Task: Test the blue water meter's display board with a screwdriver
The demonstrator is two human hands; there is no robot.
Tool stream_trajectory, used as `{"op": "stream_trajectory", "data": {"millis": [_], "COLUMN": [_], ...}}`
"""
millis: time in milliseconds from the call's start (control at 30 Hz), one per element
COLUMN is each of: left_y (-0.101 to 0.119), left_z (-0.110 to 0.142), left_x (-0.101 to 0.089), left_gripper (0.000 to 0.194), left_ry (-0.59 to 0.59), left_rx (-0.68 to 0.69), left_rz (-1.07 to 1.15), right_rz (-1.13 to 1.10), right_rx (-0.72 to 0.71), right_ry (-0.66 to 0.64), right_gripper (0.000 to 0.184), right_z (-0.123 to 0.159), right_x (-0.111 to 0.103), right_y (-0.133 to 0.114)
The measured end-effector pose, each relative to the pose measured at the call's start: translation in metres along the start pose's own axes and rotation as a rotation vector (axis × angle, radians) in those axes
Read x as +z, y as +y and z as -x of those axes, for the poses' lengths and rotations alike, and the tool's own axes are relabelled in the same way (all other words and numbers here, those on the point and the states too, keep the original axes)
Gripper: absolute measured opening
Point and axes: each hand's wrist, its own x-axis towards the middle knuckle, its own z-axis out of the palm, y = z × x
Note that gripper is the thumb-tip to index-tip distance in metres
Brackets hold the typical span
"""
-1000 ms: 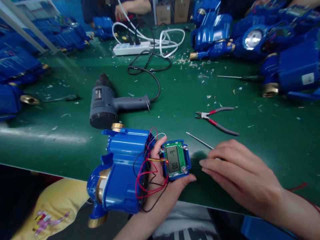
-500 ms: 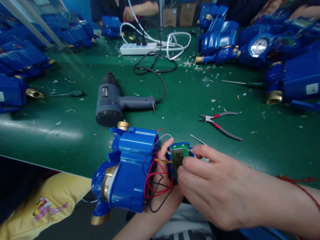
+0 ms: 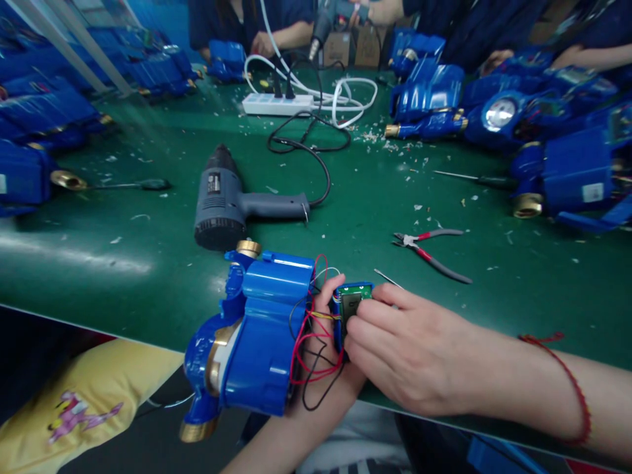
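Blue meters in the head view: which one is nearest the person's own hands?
The foreground meter, beside the left hand. It alone overlaps the near edge of the bench in this picture; the other meters sit farther back.

My left hand cradles a small blue-cased display module, while my right hand bends over it, fingertips at its edge and covering part of the screen. Thin wires, red, black and yellow among them, loop between the module and the blue meter beside my left wrist. A metal shaft pokes out beyond my right hand, its other end hidden. On the green table ahead lie a grey heat gun and, to its right, red-and-grey pliers with handles spread. Farther back sits a white power strip; behind it, a co-worker's hand holds another heat gun.
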Motion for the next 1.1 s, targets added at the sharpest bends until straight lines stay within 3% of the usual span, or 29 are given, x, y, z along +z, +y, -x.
{"op": "stream_trajectory", "data": {"millis": [100, 233, 333, 433, 500, 567, 667, 767, 867, 967, 1033, 1100], "left_y": [0.005, 0.006, 0.002, -0.003, -0.005, -0.006, -0.005, -0.004, -0.006, -0.012, -0.015, -0.017], "left_z": [0.001, 0.001, 0.001, 0.003, 0.004, 0.004, 0.004, 0.004, 0.004, 0.005, 0.004, 0.003], "left_x": [-0.007, -0.009, -0.008, -0.007, -0.006, -0.006, -0.007, -0.008, -0.008, -0.006, -0.003, -0.001], "left_gripper": [0.070, 0.080, 0.095, 0.098, 0.097, 0.094, 0.092, 0.094, 0.095, 0.091, 0.088, 0.086], "left_ry": [-0.010, 0.005, -0.050, -0.037, -0.021, -0.008, -0.022, -0.044, -0.043, -0.031, 0.012, 0.059], "left_rx": [0.134, 0.062, -0.023, -0.041, -0.020, 0.006, 0.025, 0.004, -0.021, -0.016, 0.021, 0.061], "left_rz": [-0.116, -0.024, 0.039, 0.062, 0.064, 0.052, 0.041, 0.054, 0.064, 0.098, 0.118, 0.114], "right_rz": [-0.033, 0.029, 0.109, 0.024, -0.045, -0.077, -0.140, -0.212, -0.217, -0.164, -0.124, -0.090], "right_rx": [0.095, 0.331, 0.559, 0.729, 0.670, 0.489, 0.251, 0.183, 0.248, 0.450, 0.557, 0.556], "right_ry": [0.114, 0.285, 0.292, 0.258, 0.249, 0.223, 0.142, 0.079, 0.151, 0.314, 0.319, 0.245], "right_gripper": [0.036, 0.024, 0.018, 0.009, 0.015, 0.012, 0.021, 0.027, 0.019, 0.010, 0.009, 0.012], "right_z": [0.002, 0.015, 0.030, 0.038, 0.037, 0.031, 0.022, 0.019, 0.022, 0.023, 0.011, -0.016], "right_x": [-0.006, -0.012, -0.007, -0.001, -0.002, -0.006, -0.014, -0.020, -0.021, -0.018, -0.014, -0.006], "right_y": [0.003, 0.021, 0.044, 0.060, 0.060, 0.051, 0.030, 0.018, 0.029, 0.058, 0.081, 0.102]}}
